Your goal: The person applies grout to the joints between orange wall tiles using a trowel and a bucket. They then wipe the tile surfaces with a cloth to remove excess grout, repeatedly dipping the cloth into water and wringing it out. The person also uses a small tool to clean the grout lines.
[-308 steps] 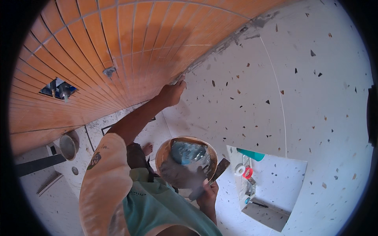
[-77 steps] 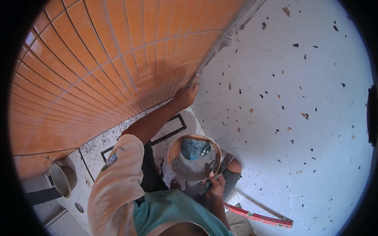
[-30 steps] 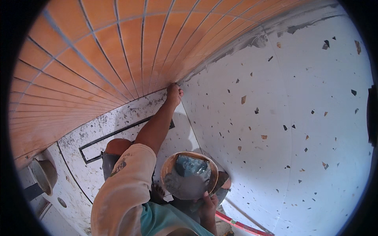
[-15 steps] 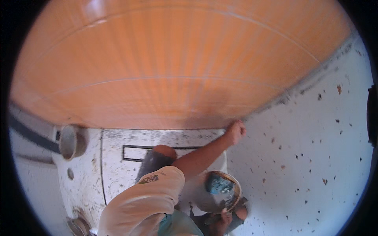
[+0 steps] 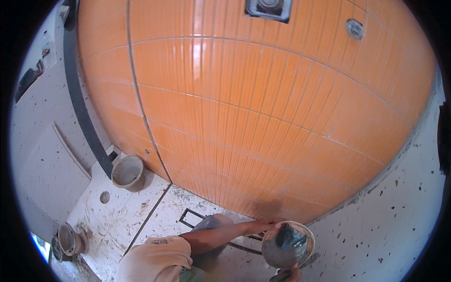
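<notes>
A round, grey-smeared bucket (image 5: 271,251) stands at the lower middle, near the foot of the orange tiled wall. My left hand (image 5: 270,224) is at its far left rim, fingers closed over the edge. At the near side, my right hand (image 5: 295,272) grips the rim, partly cut off by the lower picture edge. Inside the bucket lies a dark blue-black object (image 5: 290,237) whose kind I cannot make out. Grey wet material seems to coat the bucket around it.
Orange ribbed tiles (image 5: 235,117) cover the wall ahead. Another bucket (image 5: 128,172) stands at the left corner, and more buckets (image 5: 70,239) at lower left. A black rectangular frame (image 5: 188,217) and a round drain (image 5: 104,197) mark the stained floor. Right is a speckled white wall (image 5: 376,225).
My left hand has left the bottom right corner of the tiled wall and come to the bucket's rim. The view has swung up, showing more wall. My right hand stays at the bucket.
</notes>
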The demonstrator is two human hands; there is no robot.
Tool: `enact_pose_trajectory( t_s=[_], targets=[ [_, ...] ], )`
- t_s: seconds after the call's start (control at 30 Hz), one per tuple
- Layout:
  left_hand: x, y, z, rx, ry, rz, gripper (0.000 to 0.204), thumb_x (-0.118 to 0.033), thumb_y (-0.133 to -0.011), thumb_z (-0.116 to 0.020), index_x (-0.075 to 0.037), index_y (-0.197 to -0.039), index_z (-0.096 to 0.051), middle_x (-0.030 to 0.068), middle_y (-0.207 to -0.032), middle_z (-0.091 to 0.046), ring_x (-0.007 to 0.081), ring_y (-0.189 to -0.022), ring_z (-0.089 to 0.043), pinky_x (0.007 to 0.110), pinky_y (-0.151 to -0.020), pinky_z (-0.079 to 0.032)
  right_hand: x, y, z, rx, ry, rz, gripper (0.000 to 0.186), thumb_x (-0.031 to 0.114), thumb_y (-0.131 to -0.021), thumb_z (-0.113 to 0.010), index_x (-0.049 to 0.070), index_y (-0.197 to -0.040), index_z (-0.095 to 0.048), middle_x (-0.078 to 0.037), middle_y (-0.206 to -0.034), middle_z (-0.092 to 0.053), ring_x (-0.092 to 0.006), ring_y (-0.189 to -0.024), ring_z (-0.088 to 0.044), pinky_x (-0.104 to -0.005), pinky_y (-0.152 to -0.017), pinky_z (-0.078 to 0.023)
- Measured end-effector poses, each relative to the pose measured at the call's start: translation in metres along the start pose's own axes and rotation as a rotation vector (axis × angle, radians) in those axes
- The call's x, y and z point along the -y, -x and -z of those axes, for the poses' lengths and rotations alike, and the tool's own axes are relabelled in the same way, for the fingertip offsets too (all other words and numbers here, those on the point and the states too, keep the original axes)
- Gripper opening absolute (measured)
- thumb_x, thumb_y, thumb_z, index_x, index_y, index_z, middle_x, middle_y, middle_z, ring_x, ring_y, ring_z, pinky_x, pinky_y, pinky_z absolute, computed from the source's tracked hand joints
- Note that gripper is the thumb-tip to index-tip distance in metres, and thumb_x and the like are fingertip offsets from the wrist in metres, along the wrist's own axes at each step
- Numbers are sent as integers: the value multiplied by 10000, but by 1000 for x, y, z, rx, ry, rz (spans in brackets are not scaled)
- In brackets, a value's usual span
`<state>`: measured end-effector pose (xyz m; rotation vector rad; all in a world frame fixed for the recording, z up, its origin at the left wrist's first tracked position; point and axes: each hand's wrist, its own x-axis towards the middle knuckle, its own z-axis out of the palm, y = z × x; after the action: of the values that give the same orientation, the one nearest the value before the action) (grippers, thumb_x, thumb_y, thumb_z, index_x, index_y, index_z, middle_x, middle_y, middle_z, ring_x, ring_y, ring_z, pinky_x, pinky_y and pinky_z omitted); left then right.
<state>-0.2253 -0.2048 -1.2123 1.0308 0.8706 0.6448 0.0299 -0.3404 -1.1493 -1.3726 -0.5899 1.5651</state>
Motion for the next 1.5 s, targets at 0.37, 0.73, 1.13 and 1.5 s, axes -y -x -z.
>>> enact_pose_trajectory(
  t_s=[0.37, 0.73, 1.13, 1.5],
  targets=[
    [72, 24, 55, -355, -379, -108, 878, -631, -868, -634, 32, -1406, -430, 269, -1345, -529, 352, -1255, -525, 434, -1024, -437, -31, -25, -32, 156, 131, -60, 308, 362, -948, -602, 70, -851, -615, -41, -635, -524, -160, -518, -544, -311, -357, -424],
    [35, 84, 40, -545, -361, -8, 973, -649, -804, -699, 120, -1348, -456, 300, -1305, -557, 376, -1253, -534, 409, -1043, -420, -108, -75, -20, 13, -149, -104, 292, 321, -982, -567, 38, -1052, -558, -55, -796, -565, -184, -634, -540, -311, -548, -437],
    [9, 166, 9, -359, 75, 30, 1006, -686, -811, -671, 45, -1441, -388, 173, -1304, -554, 249, -1182, -539, 371, -906, -498, -59, -64, -57, 466, -81, -109, 324, 343, -981, -579, 41, -1092, -548, -45, -855, -576, -144, -646, -522, -284, -571, -435],
    [6, 241, -22, -739, 437, -244, 781, -555, -864, -696, 39, -1336, -509, 129, -1209, -604, 222, -1073, -580, 366, -849, -506, -26, -36, -147, 620, 57, -65, 364, 263, -969, -613, 31, -1225, -500, -76, -979, -583, -174, -747, -578, -302, -605, -486]
  ],
)
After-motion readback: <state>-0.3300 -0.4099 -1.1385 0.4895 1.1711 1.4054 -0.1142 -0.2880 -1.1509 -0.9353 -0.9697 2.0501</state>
